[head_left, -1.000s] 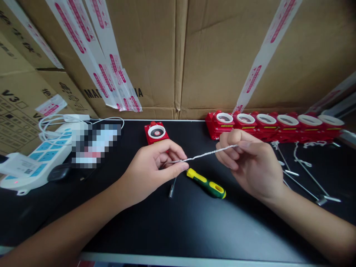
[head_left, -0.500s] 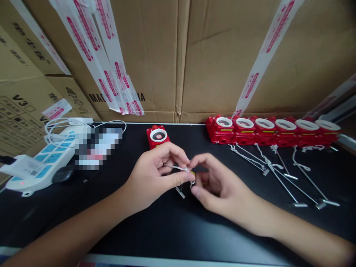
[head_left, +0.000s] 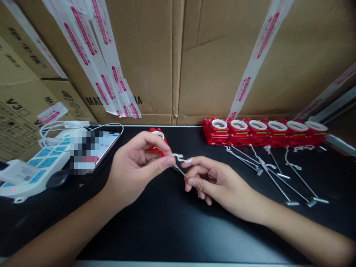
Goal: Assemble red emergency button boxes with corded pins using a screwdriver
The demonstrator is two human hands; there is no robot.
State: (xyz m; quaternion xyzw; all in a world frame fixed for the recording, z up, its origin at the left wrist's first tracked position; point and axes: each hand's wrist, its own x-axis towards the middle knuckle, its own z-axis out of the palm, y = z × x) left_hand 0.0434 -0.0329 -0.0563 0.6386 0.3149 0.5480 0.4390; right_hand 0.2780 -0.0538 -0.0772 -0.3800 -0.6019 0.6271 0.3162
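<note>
My left hand (head_left: 139, 167) pinches a thin white string (head_left: 182, 158) between thumb and index finger, in front of a red box (head_left: 160, 142) with a white ring on its face. The knotted tail of the string reaches across to the fingers of my right hand (head_left: 213, 181). Between thumb and fingers, my right hand holds a small metal hammer by its thin rod (head_left: 180, 171); the hammer's head is mostly hidden by the fingers. Part of the red box is hidden behind my left hand.
At the right stands a row of several red boxes (head_left: 239, 139) with white rings, and hammers (head_left: 280, 189) on strings lie before them. On the left are a power strip (head_left: 50, 159) with cables and a phone (head_left: 109, 146). Cardboard (head_left: 150, 66) stands behind the black table (head_left: 155, 230).
My hands have moved apart slightly, the left one to the left. The right fingers have come round the hammer's rod, and more white string shows between the hands. The view has shifted a little.
</note>
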